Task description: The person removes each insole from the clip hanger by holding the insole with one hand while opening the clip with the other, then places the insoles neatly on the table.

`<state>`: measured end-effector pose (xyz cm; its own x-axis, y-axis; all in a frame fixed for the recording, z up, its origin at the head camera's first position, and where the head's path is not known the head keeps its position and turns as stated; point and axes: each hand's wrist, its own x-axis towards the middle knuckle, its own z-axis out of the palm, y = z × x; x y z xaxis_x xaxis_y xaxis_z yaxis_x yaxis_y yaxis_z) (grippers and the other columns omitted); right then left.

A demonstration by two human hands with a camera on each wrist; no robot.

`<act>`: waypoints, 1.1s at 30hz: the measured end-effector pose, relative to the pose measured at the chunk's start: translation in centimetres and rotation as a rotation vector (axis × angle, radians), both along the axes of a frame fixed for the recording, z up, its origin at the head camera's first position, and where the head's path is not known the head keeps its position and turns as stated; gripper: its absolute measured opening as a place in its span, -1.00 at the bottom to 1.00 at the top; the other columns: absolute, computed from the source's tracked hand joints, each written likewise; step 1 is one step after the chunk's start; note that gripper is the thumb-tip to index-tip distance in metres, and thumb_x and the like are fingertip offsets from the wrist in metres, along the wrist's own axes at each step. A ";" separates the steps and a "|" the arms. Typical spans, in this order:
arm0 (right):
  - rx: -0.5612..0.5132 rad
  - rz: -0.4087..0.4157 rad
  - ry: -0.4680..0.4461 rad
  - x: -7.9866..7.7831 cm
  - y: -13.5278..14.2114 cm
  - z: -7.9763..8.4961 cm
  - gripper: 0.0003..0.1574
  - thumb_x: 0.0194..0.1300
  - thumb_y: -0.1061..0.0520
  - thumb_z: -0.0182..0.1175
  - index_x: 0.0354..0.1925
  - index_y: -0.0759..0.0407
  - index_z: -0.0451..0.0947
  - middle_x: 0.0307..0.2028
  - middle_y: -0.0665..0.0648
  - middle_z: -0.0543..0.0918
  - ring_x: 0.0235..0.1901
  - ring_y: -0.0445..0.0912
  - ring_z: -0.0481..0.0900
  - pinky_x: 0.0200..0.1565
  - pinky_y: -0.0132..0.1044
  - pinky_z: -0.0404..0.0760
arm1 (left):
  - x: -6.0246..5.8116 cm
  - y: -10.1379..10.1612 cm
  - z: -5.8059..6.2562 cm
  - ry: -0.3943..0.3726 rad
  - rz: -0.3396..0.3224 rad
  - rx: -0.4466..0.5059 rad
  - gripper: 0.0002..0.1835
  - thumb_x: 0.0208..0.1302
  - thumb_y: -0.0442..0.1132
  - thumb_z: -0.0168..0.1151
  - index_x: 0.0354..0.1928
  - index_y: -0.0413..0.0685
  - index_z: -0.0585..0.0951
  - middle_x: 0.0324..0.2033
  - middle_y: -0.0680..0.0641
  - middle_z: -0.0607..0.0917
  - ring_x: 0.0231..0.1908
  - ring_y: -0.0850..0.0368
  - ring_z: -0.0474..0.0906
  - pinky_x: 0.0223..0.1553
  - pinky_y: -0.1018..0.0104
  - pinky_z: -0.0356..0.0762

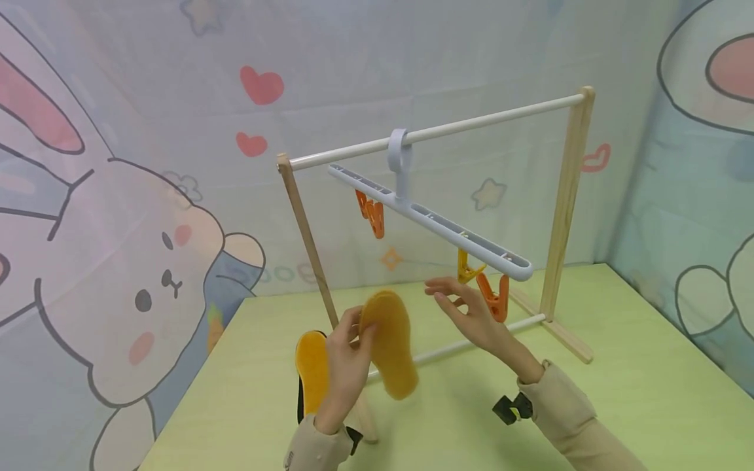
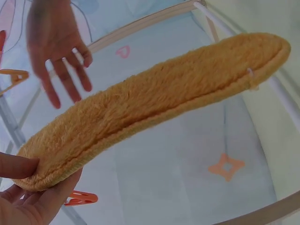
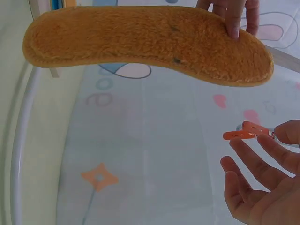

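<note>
My left hand [image 1: 350, 353] pinches a fuzzy orange-yellow shoe insole [image 1: 389, 343] near its top end, thumb on one face and fingers on the other. In the left wrist view the insole [image 2: 150, 93] stretches across the picture, its plush surface and stitched edge showing. My right hand [image 1: 471, 314] is raised with loosely bent fingers and holds nothing. Close to its fingertips a yellow clip [image 1: 465, 267] hangs from a pale grey hanger [image 1: 438, 226], and an orange clip [image 1: 496, 297] hangs beside the hand. The right wrist view has the right hand [image 3: 267, 183] below the insole.
The hanger hooks over the white top bar [image 1: 489, 122] of a wooden-legged rack [image 1: 565, 209]. Two more orange clips [image 1: 376, 219] hang at its far end. A second orange insole [image 1: 312, 366] with a black edge lies at the left on the light green table [image 1: 235, 405].
</note>
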<state>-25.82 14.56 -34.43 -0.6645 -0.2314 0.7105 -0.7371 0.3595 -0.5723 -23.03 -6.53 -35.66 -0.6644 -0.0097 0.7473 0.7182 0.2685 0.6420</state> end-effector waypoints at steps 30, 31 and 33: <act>0.069 -0.056 -0.187 0.3 0.8 -1.7 -0.69 0.33 0.10 -0.05 0.02 0.03 0.43 -0.10 0.08 0.64 -0.13 -0.16 0.55 -0.25 -0.34 0.49 | 1.7 -5.5 2.9 0.121 0.145 0.102 -0.65 0.09 -0.52 0.14 -0.03 -0.34 0.45 -0.36 -0.22 0.65 -0.38 0.40 0.57 -0.47 0.57 0.53; 0.071 -0.058 -0.186 0.3 0.8 -1.8 -0.69 0.33 0.10 -0.05 0.02 0.03 0.43 -0.11 0.07 0.64 -0.14 -0.17 0.55 -0.25 -0.35 0.49 | 1.7 -5.7 2.9 0.121 0.146 0.112 -0.64 0.09 -0.52 0.14 -0.01 -0.34 0.44 -0.36 -0.15 0.65 -0.38 0.40 0.57 -0.47 0.57 0.53; 0.070 -0.057 -0.186 0.2 0.9 -2.0 -0.69 0.33 0.11 -0.05 0.02 0.03 0.43 -0.11 0.08 0.64 -0.15 -0.18 0.55 -0.26 -0.35 0.49 | 1.7 -6.2 3.0 0.126 0.139 0.132 -0.61 0.09 -0.54 0.13 0.02 -0.36 0.40 -0.35 0.00 0.64 -0.38 0.39 0.57 -0.47 0.58 0.52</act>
<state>-25.58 15.41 -36.42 -0.7960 -0.2341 0.5582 -0.5986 0.4411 -0.6687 -21.37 -12.71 -32.65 -0.5512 -0.1977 0.8106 0.7569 0.2904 0.5855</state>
